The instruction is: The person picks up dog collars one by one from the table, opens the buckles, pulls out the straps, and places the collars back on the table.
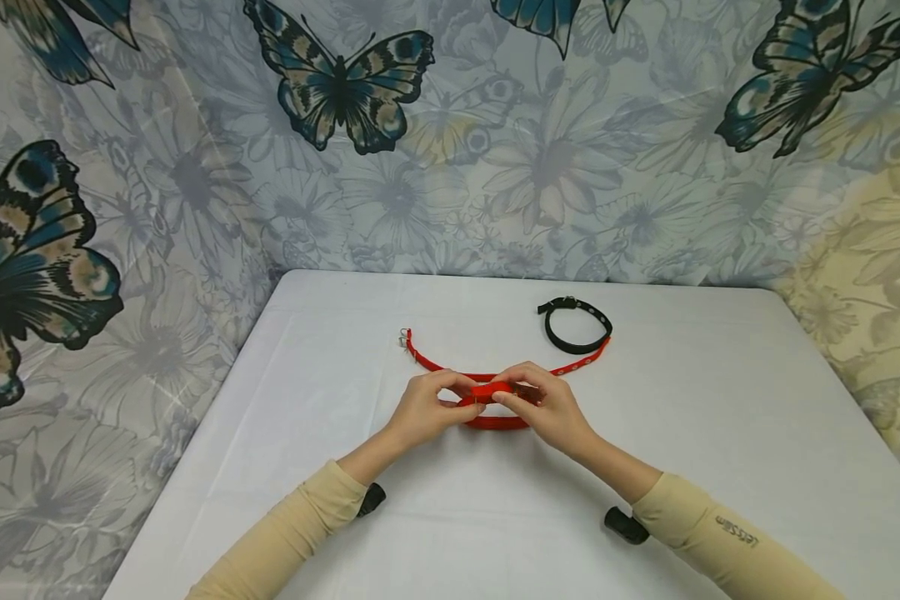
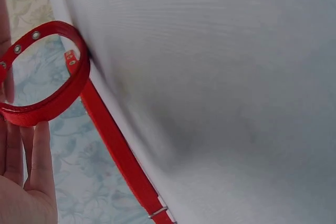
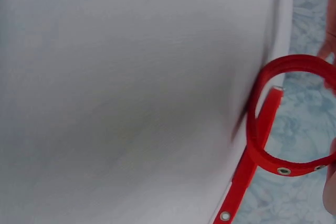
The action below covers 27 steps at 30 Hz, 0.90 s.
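Note:
Both hands hold a red eyelet collar (image 1: pixel 497 423) bent into a loop, its band standing on edge close over the white tabletop. The left hand (image 1: pixel 427 408) pinches it at the left of the join, thumb and fingers on the band. From the other side the right hand (image 1: pixel 553 410) grips it with thumb and fingertips; the fingers hide most of the buckle area. In the left wrist view the loop (image 2: pixel 60 102) shows metal eyelets along its inner side. Just behind lies a second red collar (image 1: pixel 431 365), unfastened, its buckle end to the left and its eyelet end to the right.
A black collar (image 1: pixel 579 348), fastened into a ring, lies at the back right, touching the second red collar's end. Under everything is a white-covered table (image 1: pixel 330 333), with a butterfly-patterned cloth (image 1: pixel 480 208) hanging behind. Black wrist cameras (image 1: pixel 626 526) sit below the sleeves.

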Each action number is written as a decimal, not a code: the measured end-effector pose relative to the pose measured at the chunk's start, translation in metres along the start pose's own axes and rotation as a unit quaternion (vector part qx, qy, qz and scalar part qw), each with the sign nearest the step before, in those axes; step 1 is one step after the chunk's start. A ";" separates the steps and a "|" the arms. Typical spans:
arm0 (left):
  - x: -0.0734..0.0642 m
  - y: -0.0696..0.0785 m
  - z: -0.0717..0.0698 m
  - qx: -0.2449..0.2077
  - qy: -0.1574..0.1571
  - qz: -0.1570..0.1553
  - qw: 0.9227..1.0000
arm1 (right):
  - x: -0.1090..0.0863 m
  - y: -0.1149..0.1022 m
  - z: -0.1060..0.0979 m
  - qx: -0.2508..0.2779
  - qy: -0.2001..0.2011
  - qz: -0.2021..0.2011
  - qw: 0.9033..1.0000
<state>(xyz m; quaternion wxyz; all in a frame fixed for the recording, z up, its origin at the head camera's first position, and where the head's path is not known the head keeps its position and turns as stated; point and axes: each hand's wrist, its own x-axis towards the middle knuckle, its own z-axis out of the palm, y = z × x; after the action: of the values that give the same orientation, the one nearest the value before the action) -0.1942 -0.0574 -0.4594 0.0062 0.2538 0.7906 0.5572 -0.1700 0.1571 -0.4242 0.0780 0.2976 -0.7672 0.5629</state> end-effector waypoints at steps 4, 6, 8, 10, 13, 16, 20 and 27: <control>0.000 -0.003 0.001 -0.015 0.010 0.009 1.000 | 0.002 0.002 -0.001 0.040 0.000 0.034 0.999; -0.001 -0.003 0.001 -0.016 0.010 0.013 1.000 | 0.002 0.002 -0.002 0.044 -0.004 0.039 0.998; -0.001 -0.002 0.001 -0.015 0.009 0.015 1.000 | 0.002 0.002 -0.003 0.044 -0.010 0.043 0.998; -0.001 -0.001 0.001 -0.013 0.009 0.013 1.000 | 0.002 0.002 -0.005 0.035 -0.017 0.044 0.998; -0.001 -0.001 0.001 -0.013 0.011 0.011 1.000 | 0.002 -0.001 -0.008 0.008 -0.028 0.046 0.999; -0.002 -0.002 0.001 -0.017 0.016 0.008 1.000 | 0.001 -0.005 -0.011 -0.023 -0.034 0.048 0.998; -0.003 -0.004 0.001 -0.020 0.023 0.008 1.000 | 0.000 -0.008 -0.015 -0.047 -0.037 0.052 0.997; -0.003 -0.003 0.001 -0.019 0.022 0.005 1.000 | -0.003 -0.001 -0.018 -0.064 -0.028 0.046 0.997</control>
<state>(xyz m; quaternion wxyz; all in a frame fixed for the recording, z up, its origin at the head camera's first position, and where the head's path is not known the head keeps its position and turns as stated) -0.1927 -0.0586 -0.4628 -0.0091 0.2447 0.7784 0.5780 -0.1709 0.1740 -0.4189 0.0501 0.2721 -0.8164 0.5069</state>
